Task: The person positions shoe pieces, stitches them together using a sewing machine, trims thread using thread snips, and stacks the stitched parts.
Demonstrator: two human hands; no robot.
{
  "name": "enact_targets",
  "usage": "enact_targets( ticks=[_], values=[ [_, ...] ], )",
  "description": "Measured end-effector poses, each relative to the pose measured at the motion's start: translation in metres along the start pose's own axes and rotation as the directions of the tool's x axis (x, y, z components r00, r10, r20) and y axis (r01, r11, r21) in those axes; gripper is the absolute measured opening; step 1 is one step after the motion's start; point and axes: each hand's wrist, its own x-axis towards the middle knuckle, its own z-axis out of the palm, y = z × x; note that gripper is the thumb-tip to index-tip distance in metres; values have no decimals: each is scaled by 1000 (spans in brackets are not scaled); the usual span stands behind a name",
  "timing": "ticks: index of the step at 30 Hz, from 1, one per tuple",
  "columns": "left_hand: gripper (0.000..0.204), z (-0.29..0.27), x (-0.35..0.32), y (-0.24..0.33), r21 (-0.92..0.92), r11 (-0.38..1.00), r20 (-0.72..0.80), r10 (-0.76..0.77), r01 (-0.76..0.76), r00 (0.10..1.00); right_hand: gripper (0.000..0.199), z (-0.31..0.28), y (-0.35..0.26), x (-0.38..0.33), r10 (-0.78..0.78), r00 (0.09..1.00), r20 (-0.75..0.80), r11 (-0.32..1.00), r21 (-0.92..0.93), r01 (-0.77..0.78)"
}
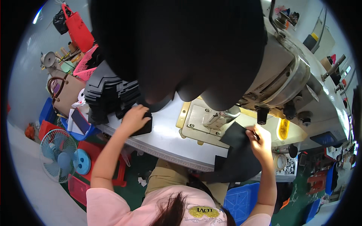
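My left hand (135, 119) rests at the edge of a pile of black cut pieces (109, 94), fingers apart, on a flat black piece (145, 126) lying on the white table. On the right, my right hand (261, 143) is closed at the edge of a larger black sheet piece (241, 150), which drapes over the table's front edge. A small dark thing shows between its fingers; I cannot make out what it is. Just left of this hand is the needle area of a sewing machine (279, 71), with its metal plate (198, 119).
A big dark shape (181, 49) blocks the upper middle. A ruler strip runs along the table (162, 124) front. To the left are a fan (62, 156), a blue bin (88, 132) and a tan handbag (68, 92). Below right sits a blue crate (241, 199); a tape roll (279, 162) lies nearby.
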Motion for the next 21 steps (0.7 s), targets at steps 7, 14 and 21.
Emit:
enact_targets(
  ticks=[7,14,21],
  values=[
    [43,-3,-4,-30,133,991,209,-34,6,977,18,30,20,23,-5,996,-89,976,216,24],
    [35,5,-14,-53,47,996,-51,84,-82,995,13,39,36,27,273,960,-61,950,171,-260],
    [36,-50,30,24,-166,902,289,-341,398,894,18,59,71,27,327,929,-172,902,350,-253]
  ],
)
